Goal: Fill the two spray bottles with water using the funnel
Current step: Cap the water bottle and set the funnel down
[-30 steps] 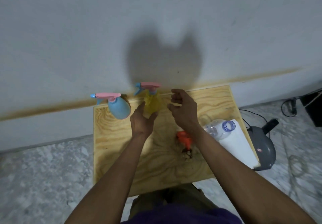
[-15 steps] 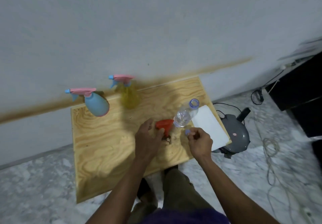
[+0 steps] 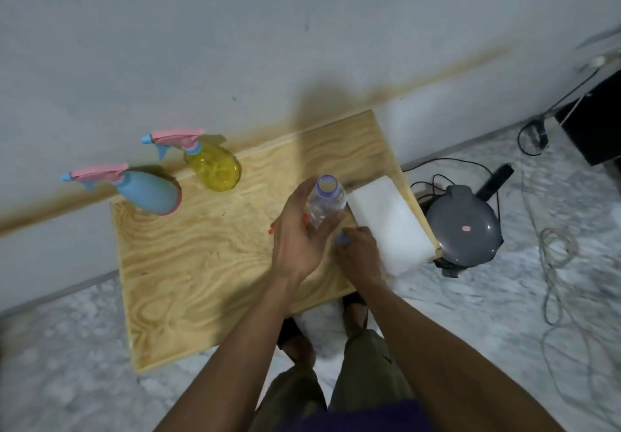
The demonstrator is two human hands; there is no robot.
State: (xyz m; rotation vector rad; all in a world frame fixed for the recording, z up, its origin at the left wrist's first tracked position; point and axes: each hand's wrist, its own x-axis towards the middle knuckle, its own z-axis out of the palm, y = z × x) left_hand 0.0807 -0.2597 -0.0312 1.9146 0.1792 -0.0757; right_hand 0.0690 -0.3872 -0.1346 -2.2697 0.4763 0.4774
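Since the earlier frame, I see my left hand [image 3: 297, 240] leave the orange funnel [image 3: 271, 230] and grip the uncapped water bottle [image 3: 324, 203]. My right hand [image 3: 358, 251] pinches the cap [image 3: 342, 238] on the counter [image 3: 201, 263]. Both spray bottles [image 3: 148, 191] [image 3: 213, 169] stand capped near the wall. Risk: tilting the open bottle spills water; the funnel is nearly hidden beneath my left hand.

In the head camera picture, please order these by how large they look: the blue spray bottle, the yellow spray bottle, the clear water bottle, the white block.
1. white block, clearly largest.
2. blue spray bottle and yellow spray bottle: they look alike, so no ranking.
3. clear water bottle, though the left hand hides its lower part, so this is unsure.
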